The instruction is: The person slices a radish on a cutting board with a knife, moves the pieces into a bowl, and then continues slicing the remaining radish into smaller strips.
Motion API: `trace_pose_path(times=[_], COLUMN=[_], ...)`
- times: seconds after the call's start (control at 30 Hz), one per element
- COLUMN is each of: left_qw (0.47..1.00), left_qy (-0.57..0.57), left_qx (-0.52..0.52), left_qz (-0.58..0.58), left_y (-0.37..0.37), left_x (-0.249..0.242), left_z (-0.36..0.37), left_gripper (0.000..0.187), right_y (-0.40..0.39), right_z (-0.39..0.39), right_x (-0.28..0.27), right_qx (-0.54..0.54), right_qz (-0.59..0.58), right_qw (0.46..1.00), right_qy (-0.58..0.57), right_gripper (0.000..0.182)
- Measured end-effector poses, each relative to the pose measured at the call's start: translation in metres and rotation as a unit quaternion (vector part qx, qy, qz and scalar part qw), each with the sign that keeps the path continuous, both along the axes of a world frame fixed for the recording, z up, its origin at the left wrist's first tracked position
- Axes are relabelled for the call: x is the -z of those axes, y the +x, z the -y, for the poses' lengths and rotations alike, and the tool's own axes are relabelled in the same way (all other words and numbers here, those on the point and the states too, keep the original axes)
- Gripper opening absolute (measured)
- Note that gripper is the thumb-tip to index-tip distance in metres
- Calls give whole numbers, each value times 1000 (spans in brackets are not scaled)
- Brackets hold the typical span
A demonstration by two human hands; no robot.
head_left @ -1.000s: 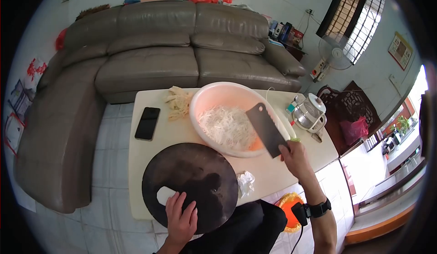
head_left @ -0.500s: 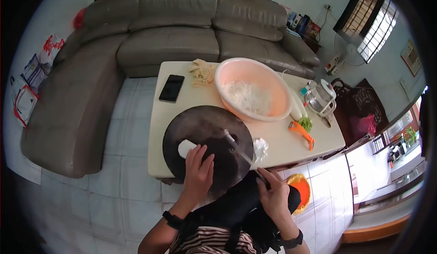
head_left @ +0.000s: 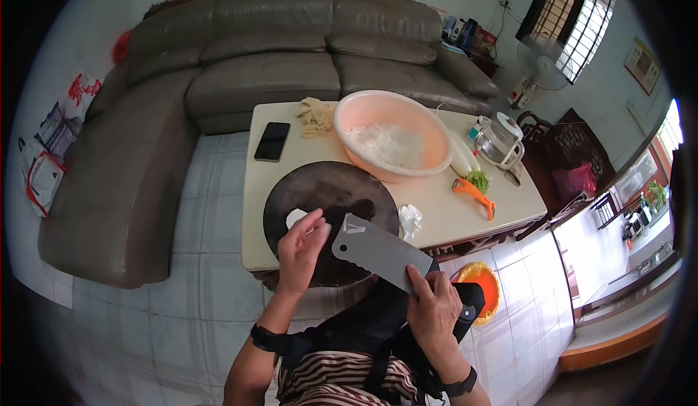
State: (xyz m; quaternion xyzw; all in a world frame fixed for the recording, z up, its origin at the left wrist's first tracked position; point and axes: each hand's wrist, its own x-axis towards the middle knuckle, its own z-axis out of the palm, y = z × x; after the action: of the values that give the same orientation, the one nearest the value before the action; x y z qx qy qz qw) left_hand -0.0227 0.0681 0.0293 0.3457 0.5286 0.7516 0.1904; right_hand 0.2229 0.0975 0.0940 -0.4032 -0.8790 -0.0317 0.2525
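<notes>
My right hand (head_left: 434, 308) grips a cleaver (head_left: 382, 252) by its handle, the broad face of the blade turned up over the right side of a dark round chopping board (head_left: 331, 188). Small pale bits (head_left: 354, 226) cling near the blade's far end. My left hand (head_left: 302, 250) is raised above the board with its fingers stretched out, holding nothing. Just behind its fingertips lies a white vegetable piece (head_left: 294, 218), partly hidden by the hand. A pink basin (head_left: 442, 160) holding white shreds (head_left: 389, 144) stands behind the board.
On the table (head_left: 254, 188) are a phone (head_left: 273, 141), a beige cloth (head_left: 315, 117), crumpled white wrapping (head_left: 410, 220), an orange peeler (head_left: 474, 197), a white radish (head_left: 461, 159) with green leaves and a glass kettle (head_left: 500, 141). A lined orange bin (head_left: 480, 290) stands on the floor.
The cleaver has turned from edge-on to showing its broad face. My left hand has lifted off the white piece and moved slightly left, fingers now apart. The view has shifted a little.
</notes>
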Motion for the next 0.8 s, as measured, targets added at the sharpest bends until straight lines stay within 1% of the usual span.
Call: trace_pose_path(times=[0.03,0.07,0.1,0.13,0.2,0.23,0.27,0.33,0.37,0.43,0.53,0.57,0.63,0.67,0.77,0.8], left_qw=[991,963,957,957,960,962,962,958,957,965,970,969,954,953,960,964], left_qy=[-41,-82,-37,-38,-107,-119,-123,-179,-181,-143,-141,-147,-165,-168,-163,-164], left_qx=[108,212,249,248,243,232,232,222,223,215,192,197,230,235,214,194], left_qz=[74,146,146,145,83,80,78,28,27,37,38,34,95,91,75,74], left_y=[0,0,4,3,2,1,-1,-3,-3,-1,4,6,9,10,5,3], left_x=[-19,-29,-33,-33,-28,-27,-26,-26,-25,-24,-27,-29,-35,-36,-38,-39], left_z=[4,6,3,3,3,2,2,2,-1,-9,-24,-28,-39,-46,-66,-74], left_gripper=[45,52,61,61,56,45,45,32,32,23,21,21,20,20,18,19], right_y=[1,1,2,2,3,4,5,11,13,18,26,30,38,44,65,73], right_z=[0,0,0,0,2,3,3,1,1,-2,-6,-6,-9,-12,-15,-16], right_x=[0,2,3,4,4,4,4,4,6,8,5,6,8,8,16,15], right_qx=[-7,-8,-22,-35,-43,-50,-49,-57,-55,-55,-49,-42,-30,-23,24,50], right_qz=[8,6,8,11,10,11,8,18,17,19,10,6,5,2,-41,-68], right_qw=[1000,1000,999,999,998,997,997,996,996,995,996,997,998,998,999,996], right_qy=[16,15,27,39,49,60,57,66,64,77,74,70,61,59,18,-40], right_gripper=[58,58,58,58,57,55,55,55,55,55,55,55,54,54,54,52])
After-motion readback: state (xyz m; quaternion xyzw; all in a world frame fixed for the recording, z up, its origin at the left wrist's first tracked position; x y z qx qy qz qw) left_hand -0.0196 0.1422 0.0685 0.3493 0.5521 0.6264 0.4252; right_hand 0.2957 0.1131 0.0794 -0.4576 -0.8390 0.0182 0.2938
